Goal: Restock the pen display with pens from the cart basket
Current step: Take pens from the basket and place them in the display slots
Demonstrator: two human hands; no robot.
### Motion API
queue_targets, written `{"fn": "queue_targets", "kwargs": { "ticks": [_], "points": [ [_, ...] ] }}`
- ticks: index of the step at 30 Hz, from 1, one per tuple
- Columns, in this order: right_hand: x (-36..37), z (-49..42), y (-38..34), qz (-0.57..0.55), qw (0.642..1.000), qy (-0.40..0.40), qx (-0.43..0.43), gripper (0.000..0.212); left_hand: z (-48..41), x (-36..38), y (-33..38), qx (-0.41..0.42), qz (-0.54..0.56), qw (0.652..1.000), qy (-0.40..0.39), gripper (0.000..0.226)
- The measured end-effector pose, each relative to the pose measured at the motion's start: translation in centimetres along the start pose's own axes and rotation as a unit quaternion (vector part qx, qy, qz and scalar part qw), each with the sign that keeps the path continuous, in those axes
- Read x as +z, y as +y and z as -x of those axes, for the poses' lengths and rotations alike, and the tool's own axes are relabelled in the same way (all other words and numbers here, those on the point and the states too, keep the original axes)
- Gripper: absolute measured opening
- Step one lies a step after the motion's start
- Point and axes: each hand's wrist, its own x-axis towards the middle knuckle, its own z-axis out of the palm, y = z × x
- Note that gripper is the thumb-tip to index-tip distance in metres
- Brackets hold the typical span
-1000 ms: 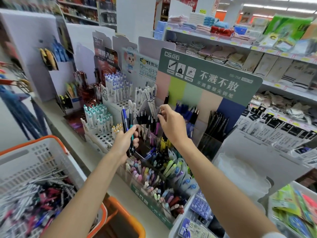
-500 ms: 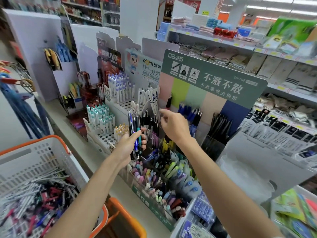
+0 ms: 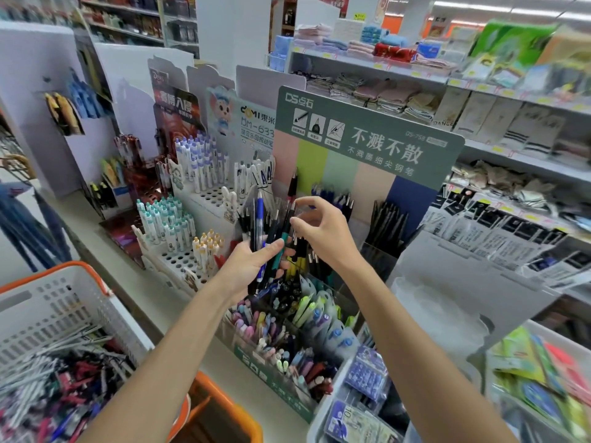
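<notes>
Head view: the only camera; it looks down along both forearms to a shop counter.
Left hand point(image 3: 252, 265): fingers and thumb are wrapped round a bundle of pens point(image 3: 271, 233), held near upright in front of the pen display point(image 3: 367, 145).
Bundle of pens: mostly dark barrels, with one blue pen point(image 3: 259, 215) and one with a teal grip; the tips point down.
Right hand point(image 3: 321, 230): fingers are curled, with thumb and forefinger at the top ends of the bundle. Whether they actually pinch a pen cannot be told.
Pen display: a green header board with white Chinese lettering over pastel panels. Dark pens stand in its rear compartments, just behind the hands.
Front compartments: pastel and coloured pens point(image 3: 262, 334) are packed in, below the hands.
Cart basket point(image 3: 54, 308): white slotted walls with an orange rim, at lower left, well apart from the display.
Loose pens point(image 3: 57, 388): a mixed heap of white, red, blue and black lying inside the basket.
White pen racks point(image 3: 204, 199): left of the display, with round holes only partly filled.
Folded towels point(image 3: 367, 47): on the shelf behind the display.
</notes>
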Motion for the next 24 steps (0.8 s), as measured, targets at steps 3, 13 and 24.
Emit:
{"fn": "queue_targets", "kwargs": {
  "ticks": [3,13,24],
  "points": [
    [-0.5,0.6,0.4,-0.029,0.999,-0.006,0.017,0.031,-0.2,0.7,-0.2,-0.002,-0.018,0.999,-0.035,0.027],
    [-2.4,0.5,0.3,-0.061,0.987,0.147,-0.031,0.029,-0.9,-0.7,-0.7,-0.016,0.057,0.995,0.076,0.027],
    [-2.6,0.8,0.6,0.013,0.975,0.193,-0.113,0.032,-0.6,-1.8,-0.6,-0.020,0.048,0.991,0.121,0.031]
  ]
}}
